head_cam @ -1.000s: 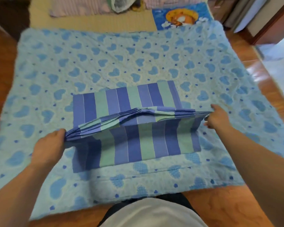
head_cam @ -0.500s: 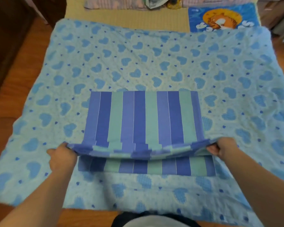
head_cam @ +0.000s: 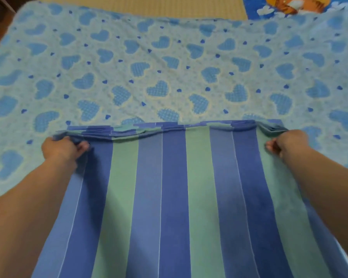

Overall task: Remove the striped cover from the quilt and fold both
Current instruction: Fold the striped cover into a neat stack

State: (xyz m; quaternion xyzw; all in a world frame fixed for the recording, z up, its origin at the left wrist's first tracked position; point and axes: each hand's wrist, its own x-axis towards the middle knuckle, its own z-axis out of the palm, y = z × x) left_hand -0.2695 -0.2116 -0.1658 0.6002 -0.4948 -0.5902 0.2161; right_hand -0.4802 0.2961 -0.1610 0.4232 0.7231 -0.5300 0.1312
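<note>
The striped cover (head_cam: 173, 197), blue and green, lies folded in several layers on the light blue heart-print quilt (head_cam: 149, 67), which is spread flat. My left hand (head_cam: 62, 149) grips the cover's far left corner, fingers curled round the stacked layers. My right hand (head_cam: 285, 145) grips the far right corner the same way. The far edge of the cover runs between my hands, with the layer ends showing. The cover's near part fills the lower frame and hides the quilt under it.
A woven straw mat (head_cam: 149, 6) lies beyond the quilt's far edge. A blue pillow or cloth with an orange cartoon print (head_cam: 289, 5) sits at the top right. Dark floor shows at the top left corner.
My hands carried the cover's gripped edge toward me, then away again to its far side. The view has closed in, and the cover now fills the lower frame.
</note>
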